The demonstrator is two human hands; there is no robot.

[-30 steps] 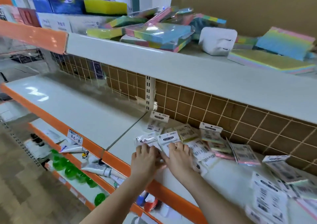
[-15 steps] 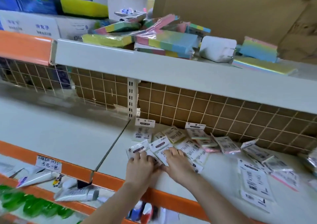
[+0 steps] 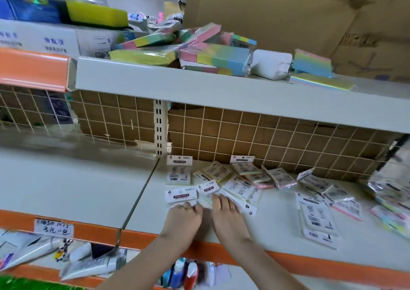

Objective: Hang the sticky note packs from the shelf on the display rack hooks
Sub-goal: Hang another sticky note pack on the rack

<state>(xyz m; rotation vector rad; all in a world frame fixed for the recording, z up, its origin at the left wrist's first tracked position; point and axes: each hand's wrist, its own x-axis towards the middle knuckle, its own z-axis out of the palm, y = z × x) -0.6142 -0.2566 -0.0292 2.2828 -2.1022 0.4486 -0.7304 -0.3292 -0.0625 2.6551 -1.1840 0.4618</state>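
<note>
Both hands are down on the white metal shelf (image 3: 277, 241), left hand (image 3: 183, 217) pinching a white-labelled clear-plastic sticky note pack (image 3: 180, 196), right hand (image 3: 225, 214) flat on the neighbouring pack (image 3: 208, 188) just beside it.

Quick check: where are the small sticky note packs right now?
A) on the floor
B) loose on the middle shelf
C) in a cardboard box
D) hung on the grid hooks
B: the sticky note packs lie scattered flat on the middle shelf, both hands among them.
</note>
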